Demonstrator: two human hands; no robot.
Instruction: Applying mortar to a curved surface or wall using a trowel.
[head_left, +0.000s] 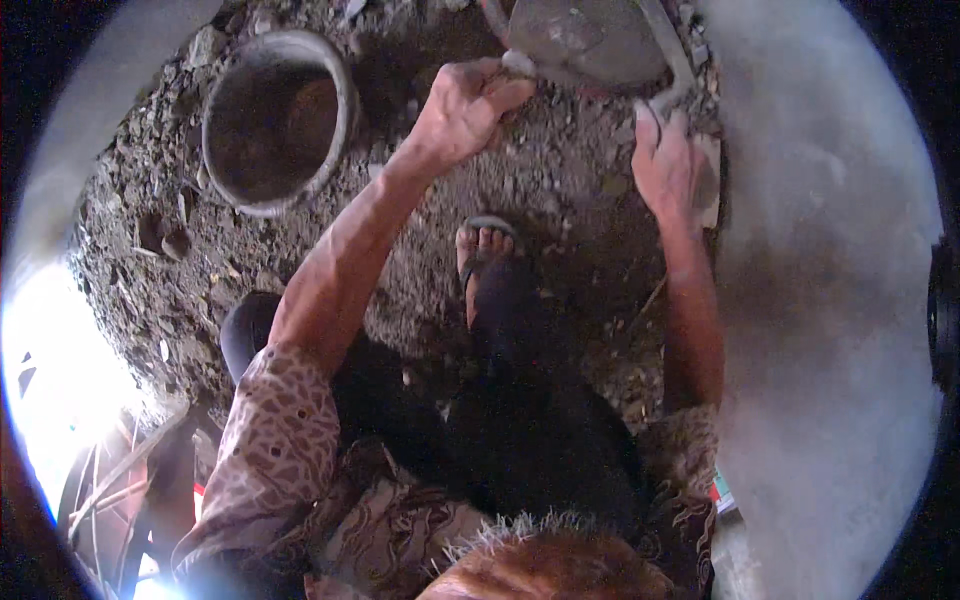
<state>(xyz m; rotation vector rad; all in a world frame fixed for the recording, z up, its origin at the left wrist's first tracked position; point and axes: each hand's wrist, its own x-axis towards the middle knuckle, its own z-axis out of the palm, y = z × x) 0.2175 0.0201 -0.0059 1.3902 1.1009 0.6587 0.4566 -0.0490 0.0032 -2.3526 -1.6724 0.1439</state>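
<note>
My left hand (468, 112) is closed, its thumb pressed toward curled fingers. A small pale lump (518, 63) shows just beyond its knuckles, at the end of a side bar. Whether the fingers grip anything is hidden. At the top lies a grey, dusty, pan-like thing (590, 40), cut off by the picture's edge, with a bar along each side. My right hand (668, 165) is near the lower end of the right bar (682, 92). Its fingers are stretched forward and apart, and no object shows in them.
A round, deep basin (345, 110) with soil inside stands on the stony ground at the left. A pale smooth wall or slab (820, 250) runs along the right. A flat, light piece (710, 180) leans by it. My sandalled foot (487, 238) stands between my arms.
</note>
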